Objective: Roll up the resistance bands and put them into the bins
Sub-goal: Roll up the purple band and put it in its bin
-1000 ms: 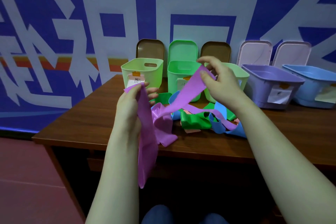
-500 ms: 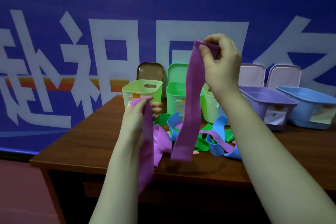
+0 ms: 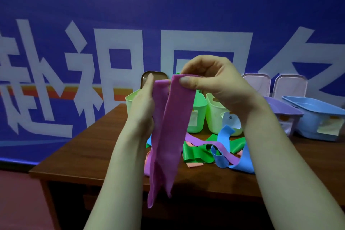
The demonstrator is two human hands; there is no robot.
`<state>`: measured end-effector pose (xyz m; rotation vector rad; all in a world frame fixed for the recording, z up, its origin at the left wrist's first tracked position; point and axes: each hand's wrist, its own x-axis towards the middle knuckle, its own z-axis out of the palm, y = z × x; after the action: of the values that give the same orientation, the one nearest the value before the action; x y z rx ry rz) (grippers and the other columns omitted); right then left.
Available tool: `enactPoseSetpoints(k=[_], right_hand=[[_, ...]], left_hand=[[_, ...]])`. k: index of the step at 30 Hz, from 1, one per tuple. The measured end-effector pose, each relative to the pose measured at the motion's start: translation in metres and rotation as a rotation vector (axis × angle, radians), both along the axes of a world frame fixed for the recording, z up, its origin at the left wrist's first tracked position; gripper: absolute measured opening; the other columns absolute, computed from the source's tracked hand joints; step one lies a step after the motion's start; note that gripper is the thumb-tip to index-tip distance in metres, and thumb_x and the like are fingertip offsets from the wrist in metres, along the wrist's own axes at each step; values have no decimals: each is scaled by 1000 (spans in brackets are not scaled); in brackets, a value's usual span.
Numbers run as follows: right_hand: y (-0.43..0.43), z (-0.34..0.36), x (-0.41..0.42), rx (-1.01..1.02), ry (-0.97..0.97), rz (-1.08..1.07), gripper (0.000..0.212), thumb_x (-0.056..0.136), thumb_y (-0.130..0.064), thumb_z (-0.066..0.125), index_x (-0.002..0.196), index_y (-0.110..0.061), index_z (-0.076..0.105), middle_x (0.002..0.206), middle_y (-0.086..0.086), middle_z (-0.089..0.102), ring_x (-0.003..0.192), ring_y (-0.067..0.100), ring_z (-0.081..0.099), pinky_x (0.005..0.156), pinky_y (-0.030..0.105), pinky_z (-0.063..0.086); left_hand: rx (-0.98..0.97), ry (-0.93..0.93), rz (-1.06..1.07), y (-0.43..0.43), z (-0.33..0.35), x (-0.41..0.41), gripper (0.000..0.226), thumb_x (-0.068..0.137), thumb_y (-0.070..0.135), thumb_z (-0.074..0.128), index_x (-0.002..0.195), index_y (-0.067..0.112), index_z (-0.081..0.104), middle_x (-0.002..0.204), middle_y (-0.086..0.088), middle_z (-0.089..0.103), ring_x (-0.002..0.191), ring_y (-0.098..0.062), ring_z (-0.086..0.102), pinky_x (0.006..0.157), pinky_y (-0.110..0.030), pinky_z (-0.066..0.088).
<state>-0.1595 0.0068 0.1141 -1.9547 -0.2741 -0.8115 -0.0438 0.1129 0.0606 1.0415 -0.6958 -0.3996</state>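
In the head view, the right hand [image 3: 220,84] pinched one end of the purple band [image 3: 171,127], and the left hand [image 3: 142,106] gripped the other end just beside it. The band hung doubled in the air, in front of the table [image 3: 93,145] and its bins [image 3: 214,115].

I count two hands in view, a left hand [image 3: 141,112] and a right hand [image 3: 218,84], with one magenta band [image 3: 168,136] between them. There is one table [image 3: 89,151], and five bins stand on it. Three are green: a left pale green bin [image 3: 129,100], a mid-green bin [image 3: 200,106] and a right pale green bin [image 3: 214,117]. The others are one purple bin [image 3: 285,109] and one blue bin [image 3: 315,115]. I can plainly make out three lids: one brown lid [image 3: 155,76], a left pale lid [image 3: 256,85] and a right pale lid [image 3: 291,85]. The heap [image 3: 197,153] of loose bands shows four colours, but it is too tangled for me to count them singly.
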Motion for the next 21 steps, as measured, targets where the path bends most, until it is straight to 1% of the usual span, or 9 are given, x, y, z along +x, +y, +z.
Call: enactPoseSetpoints(k=[2,3,5,8,11,14,17,19,21], right_hand=[[4,2,-1,-28,11,15,13,77,2,70,82,-9,66,71,-6,68,69,5,61,63,17,49],[6,3,-1,-57,22,18,14,76,1,71,82,-11,66,72,-5,68,70,6,61,65,19,50],[9,4,-3,-117,43,18,14,76,0,72,80,-12,67,74,-2,67,72,9,60,68,22,51],[15,7,-8,-156,32,42,12,75,-3,74,80,-13,69,76,2,67,74,13,59,69,25,51],[17,9,-10,-176,34,26,11,74,-8,73,82,-13,68,79,5,67,74,12,59,69,23,50],[18,6,-5,-276,44,-100,11,76,-13,76,82,-18,69,89,6,63,78,13,55,67,20,44],[17,1,0,-344,9,-240,12,76,-18,77,81,-25,69,101,-5,59,85,-6,54,66,9,40],[17,-1,1,-362,-19,-279,13,77,-20,77,80,-28,68,102,-6,59,87,-6,54,66,8,39],[18,-2,1,-368,-35,-294,13,77,-22,77,79,-29,66,101,-7,59,87,-6,55,65,6,40]], left_hand=[[27,-15,16,3,6,-5,53,96,53,38,93,12,71,86,-9,75,86,-22,71,87,-40,55],[50,-37,24,5,8,-8,55,96,56,36,98,13,72,94,-11,74,93,-26,70,92,-47,52],[90,-103,51,9,8,-12,55,95,58,32,96,21,72,94,-9,75,93,-27,70,90,-48,54],[45,-183,103,14,9,-14,55,97,55,29,77,32,74,82,-3,75,81,-19,73,79,-41,58],[10,-196,143,17,12,-12,53,98,53,30,76,29,72,74,1,74,69,-12,72,64,-29,58],[44,-206,73,18,10,-16,51,97,54,30,89,25,71,85,-5,75,80,-21,72,77,-39,58],[41,-163,-3,18,7,-21,55,95,57,32,88,23,76,92,-11,75,90,-29,71,89,-46,54],[16,-125,-44,19,5,-24,59,95,56,32,86,20,77,89,-15,74,86,-29,72,86,-44,56],[-9,-118,-96,19,4,-26,62,96,54,29,87,17,77,82,-18,73,76,-27,72,75,-37,58]])
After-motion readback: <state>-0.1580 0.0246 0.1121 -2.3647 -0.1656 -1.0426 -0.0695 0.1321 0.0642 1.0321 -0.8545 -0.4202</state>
